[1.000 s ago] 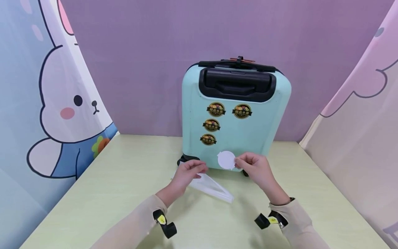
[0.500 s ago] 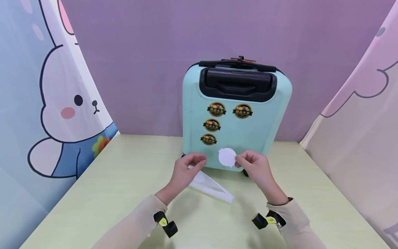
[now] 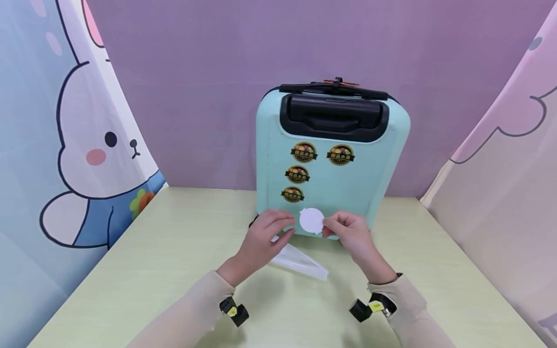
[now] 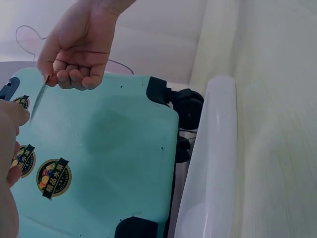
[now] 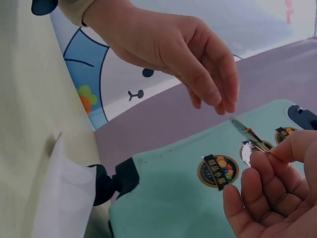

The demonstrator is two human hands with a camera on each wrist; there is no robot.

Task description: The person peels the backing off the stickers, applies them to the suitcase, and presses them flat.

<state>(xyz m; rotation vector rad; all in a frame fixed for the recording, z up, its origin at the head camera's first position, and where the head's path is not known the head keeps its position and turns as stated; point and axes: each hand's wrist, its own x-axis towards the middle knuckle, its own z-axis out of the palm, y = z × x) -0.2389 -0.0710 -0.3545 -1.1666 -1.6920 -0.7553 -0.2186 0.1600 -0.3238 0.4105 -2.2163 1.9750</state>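
A round sticker (image 3: 311, 221) is pinched at its edge between the thumb and fingers of my right hand (image 3: 350, 234). Its white back faces the head view, while the right wrist view catches its printed side at a slant. Just left of the sticker is my left hand (image 3: 265, 239), fingers loosely bent, holding nothing and apart from the sticker. Behind both hands stands a mint-green suitcase (image 3: 348, 193) with a black handle recess. Several round black-and-gold stickers (image 3: 303, 152) are on its shell, two side by side at the top and others below on the left.
A curled white sheet (image 3: 300, 263) lies on the pale table (image 3: 196, 217) in front of the suitcase, partly behind my left hand. Black wheels (image 4: 189, 111) show at the suitcase's base. A purple backdrop (image 3: 196, 96) and printed cartoon curtains (image 3: 95, 145) surround the table.
My right hand has shifted slightly left with the sticker. My left hand has moved up and right, closer to the sticker, its fingers spreading apart.
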